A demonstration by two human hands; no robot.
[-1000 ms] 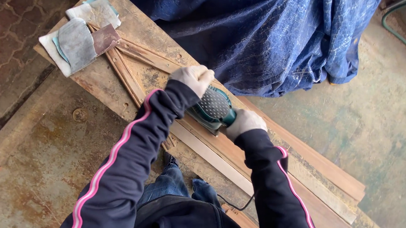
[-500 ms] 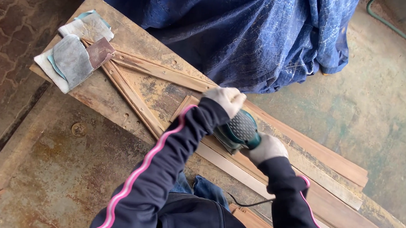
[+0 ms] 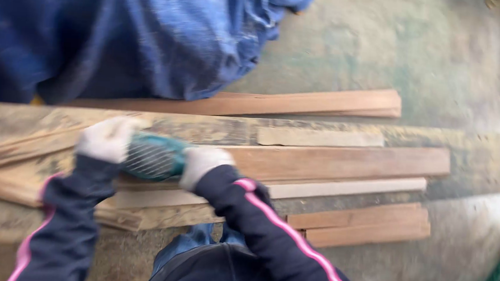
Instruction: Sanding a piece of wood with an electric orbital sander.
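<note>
Workbench (image 3: 481, 146) edge near; both gloved hands, left (image 3: 106, 139), right (image 3: 201, 163), grip teal sander (image 3: 155, 157) on plank (image 3: 341, 162).

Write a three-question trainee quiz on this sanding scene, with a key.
1. True or false: both gloved hands rest on the green sander.
2. Which hand is at the sander's end nearer the long free stretch of the wooden plank: (a) left hand, (b) right hand?
3. Fill in: beyond the workbench hangs a ____ tarp.

Key: 1 true; 2 b; 3 blue.
</note>
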